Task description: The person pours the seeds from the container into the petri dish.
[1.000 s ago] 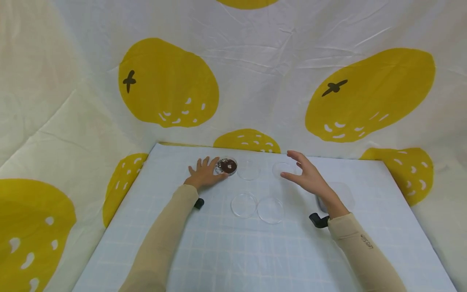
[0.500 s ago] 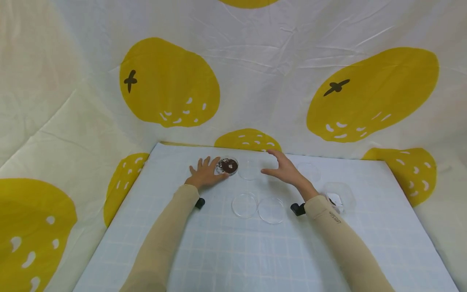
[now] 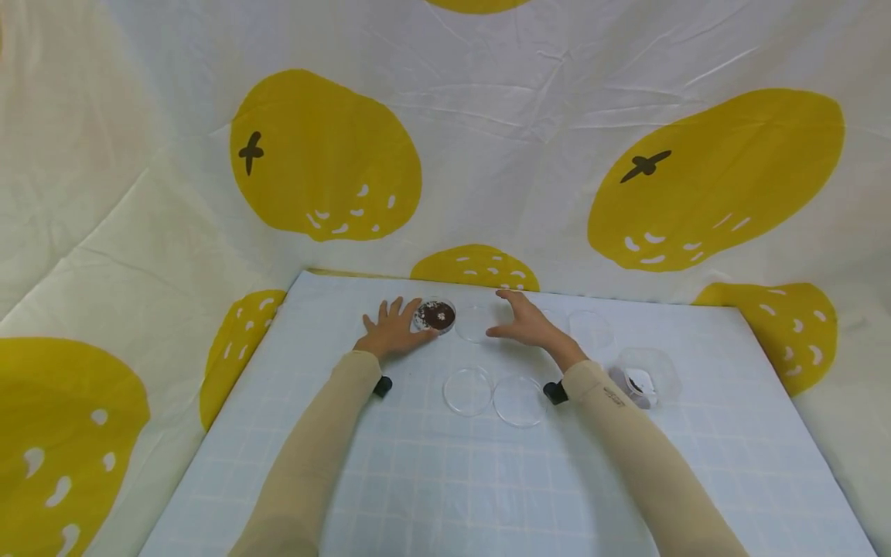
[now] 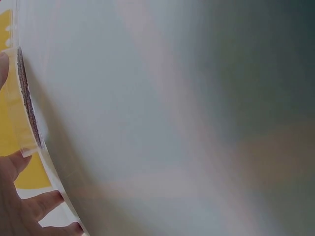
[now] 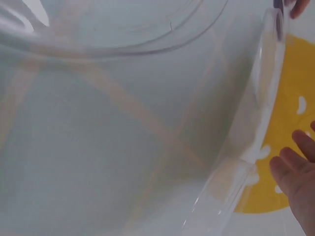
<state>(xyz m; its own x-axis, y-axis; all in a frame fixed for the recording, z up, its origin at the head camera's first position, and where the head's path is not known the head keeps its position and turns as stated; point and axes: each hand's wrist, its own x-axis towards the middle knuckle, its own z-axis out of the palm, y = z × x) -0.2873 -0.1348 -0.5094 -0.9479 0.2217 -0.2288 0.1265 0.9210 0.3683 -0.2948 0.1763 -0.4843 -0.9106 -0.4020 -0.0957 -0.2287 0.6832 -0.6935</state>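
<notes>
In the head view, my left hand (image 3: 393, 329) grips a round clear petri dish of dark brown grains (image 3: 437, 316) at the back of the table, thumb on the near side and index finger on the far side. White patches show among the grains. In the left wrist view the dish (image 4: 29, 98) appears side-on between those fingers. Just right of it lies an empty clear petri dish (image 3: 472, 325). My right hand (image 3: 527, 321) hovers at that dish's right side, thumb and fingers spread apart, holding nothing. Its fingers (image 5: 294, 167) look apart from the dishes in the right wrist view.
Two clear round dishes, one left (image 3: 469, 391) and one right (image 3: 520, 401), lie nearer the front. Another clear dish (image 3: 592, 331) lies right of my right hand, with one more partly behind it. A clear tub (image 3: 657, 371) with a white piece inside stands farther right.
My right hand has moved left across the back row, from a right-hand dish to beside the empty dish near the filled one. The tub has come into fuller view. My left hand keeps its grip.
</notes>
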